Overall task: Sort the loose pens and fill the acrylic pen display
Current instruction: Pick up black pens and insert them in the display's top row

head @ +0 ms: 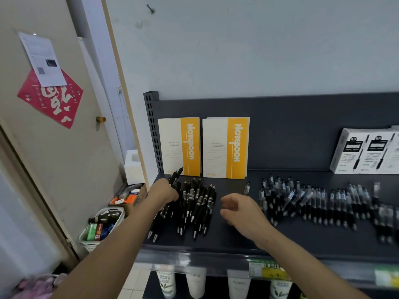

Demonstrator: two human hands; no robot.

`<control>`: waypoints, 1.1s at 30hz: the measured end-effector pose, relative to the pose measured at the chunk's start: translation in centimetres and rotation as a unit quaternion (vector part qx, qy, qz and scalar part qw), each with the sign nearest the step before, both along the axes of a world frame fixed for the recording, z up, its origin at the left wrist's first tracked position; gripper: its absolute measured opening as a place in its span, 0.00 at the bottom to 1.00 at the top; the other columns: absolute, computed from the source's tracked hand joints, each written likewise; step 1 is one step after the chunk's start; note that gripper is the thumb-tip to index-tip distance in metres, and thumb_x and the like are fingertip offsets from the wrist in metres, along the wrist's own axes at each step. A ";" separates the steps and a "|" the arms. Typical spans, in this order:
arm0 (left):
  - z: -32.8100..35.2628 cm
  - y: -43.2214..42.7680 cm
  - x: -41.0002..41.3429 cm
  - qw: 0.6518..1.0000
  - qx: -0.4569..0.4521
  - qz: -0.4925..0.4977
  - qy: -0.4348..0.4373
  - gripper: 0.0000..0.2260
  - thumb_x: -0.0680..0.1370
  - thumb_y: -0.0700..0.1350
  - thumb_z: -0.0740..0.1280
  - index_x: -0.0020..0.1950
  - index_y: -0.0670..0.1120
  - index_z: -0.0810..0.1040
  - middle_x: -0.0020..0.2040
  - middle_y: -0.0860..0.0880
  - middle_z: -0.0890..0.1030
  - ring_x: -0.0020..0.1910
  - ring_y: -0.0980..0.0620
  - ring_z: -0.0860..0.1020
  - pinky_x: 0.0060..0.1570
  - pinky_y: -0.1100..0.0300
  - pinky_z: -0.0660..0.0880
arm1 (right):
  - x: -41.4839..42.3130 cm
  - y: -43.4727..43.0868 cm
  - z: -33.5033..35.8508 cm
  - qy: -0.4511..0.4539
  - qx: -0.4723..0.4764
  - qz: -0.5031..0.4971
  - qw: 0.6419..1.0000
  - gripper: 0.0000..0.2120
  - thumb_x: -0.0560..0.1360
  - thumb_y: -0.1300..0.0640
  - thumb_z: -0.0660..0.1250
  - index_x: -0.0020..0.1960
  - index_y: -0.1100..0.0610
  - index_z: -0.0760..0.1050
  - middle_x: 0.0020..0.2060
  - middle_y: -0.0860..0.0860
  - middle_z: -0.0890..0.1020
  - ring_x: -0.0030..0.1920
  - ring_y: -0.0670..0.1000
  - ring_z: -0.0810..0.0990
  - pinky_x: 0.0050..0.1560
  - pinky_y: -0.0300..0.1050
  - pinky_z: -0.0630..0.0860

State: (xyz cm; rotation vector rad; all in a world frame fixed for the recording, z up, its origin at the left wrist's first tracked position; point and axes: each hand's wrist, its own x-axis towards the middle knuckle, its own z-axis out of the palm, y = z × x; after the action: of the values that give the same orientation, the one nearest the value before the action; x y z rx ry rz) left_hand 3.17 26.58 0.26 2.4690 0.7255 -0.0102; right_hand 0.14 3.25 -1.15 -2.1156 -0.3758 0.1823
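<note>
A heap of black pens with silver tips [194, 203] lies on the left of the dark shelf [237, 238]. My left hand [164, 193] grips a bunch of these black pens, their tops poking up toward the notebooks. My right hand [239, 209] hovers over the bare middle of the shelf with fingers loosely curled, holding nothing. To the right spreads a long row of clear-barrelled pens [319, 201]. One clear pen [247, 188] lies apart just beyond my right hand. No acrylic display is in view.
Two yellow-and-white notebooks [203, 147] lean against the shelf's back panel. White pen boxes [364, 151] stand at the far right. Paper cups [196, 285] sit on the shelf below. A white basket [103, 225] of bottles stands on the floor at left.
</note>
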 end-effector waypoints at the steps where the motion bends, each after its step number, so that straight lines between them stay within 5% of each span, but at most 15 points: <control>1: 0.0 0.1 -0.1 1.000 -0.003 0.000 0.003 0.08 0.72 0.37 0.67 0.46 0.40 0.68 0.37 0.46 0.70 0.33 0.50 0.69 0.33 0.59 0.69 | 0.0 0.0 0.0 0.000 -0.001 0.002 1.000 0.16 0.77 0.57 0.66 0.64 0.52 0.73 0.56 0.46 0.78 0.57 0.47 0.77 0.59 0.50 0.77; 6: -0.4 0.7 -0.2 0.997 -0.071 0.011 -0.038 0.08 0.71 0.36 0.68 0.46 0.39 0.71 0.42 0.42 0.74 0.39 0.45 0.74 0.38 0.56 0.71 | 0.1 0.2 0.0 0.000 0.007 0.000 1.000 0.16 0.77 0.57 0.66 0.64 0.52 0.73 0.56 0.47 0.78 0.57 0.47 0.77 0.59 0.50 0.77; 11: 1.6 1.2 -0.1 0.969 -0.186 0.029 -0.161 0.09 0.71 0.33 0.69 0.49 0.33 0.76 0.43 0.32 0.80 0.39 0.38 0.80 0.42 0.41 0.79 | 0.4 0.5 0.4 -0.009 0.026 0.002 1.000 0.15 0.77 0.58 0.65 0.64 0.53 0.74 0.55 0.47 0.78 0.56 0.47 0.77 0.59 0.50 0.77; 18: 6.6 -3.3 -2.7 0.890 -0.339 -0.031 -0.303 0.07 0.74 0.31 0.68 0.52 0.35 0.77 0.43 0.36 0.83 0.32 0.50 0.82 0.25 0.63 0.74 | -0.1 1.1 1.4 0.006 0.146 0.020 0.989 0.10 0.79 0.57 0.64 0.59 0.55 0.77 0.50 0.47 0.82 0.50 0.46 0.81 0.47 0.39 0.81; 22: 6.3 -6.4 -3.2 0.872 -0.392 -0.083 -0.282 0.06 0.75 0.33 0.68 0.51 0.34 0.79 0.43 0.38 0.84 0.27 0.55 0.80 0.26 0.64 0.75 | 0.3 0.5 3.1 -0.002 0.227 -0.016 0.974 0.05 0.79 0.56 0.63 0.49 0.50 0.78 0.47 0.50 0.82 0.48 0.48 0.82 0.45 0.41 0.81; 27: 4.6 -9.2 -2.0 0.875 -0.393 -0.145 -0.241 0.11 0.71 0.36 0.74 0.52 0.42 0.82 0.46 0.45 0.85 0.46 0.46 0.84 0.50 0.51 0.79 | 2.2 -1.6 5.3 0.009 0.277 -0.097 0.956 0.06 0.79 0.55 0.63 0.53 0.54 0.78 0.48 0.54 0.83 0.48 0.51 0.82 0.43 0.40 0.80; 33: 4.2 -13.6 -1.5 0.855 -0.400 -0.247 -0.217 0.11 0.71 0.33 0.72 0.51 0.45 0.82 0.45 0.48 0.86 0.43 0.53 0.84 0.38 0.66 0.77 | 2.7 -4.6 6.0 0.042 0.323 -0.132 0.936 0.09 0.76 0.62 0.67 0.37 0.58 0.77 0.36 0.52 0.82 0.38 0.49 0.80 0.39 0.41 0.79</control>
State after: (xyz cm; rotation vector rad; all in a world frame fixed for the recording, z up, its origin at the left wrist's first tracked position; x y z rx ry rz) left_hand 1.69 12.94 4.46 1.6783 -0.1330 0.0437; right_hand 2.81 -1.32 4.90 -1.4791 -0.0743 -0.0130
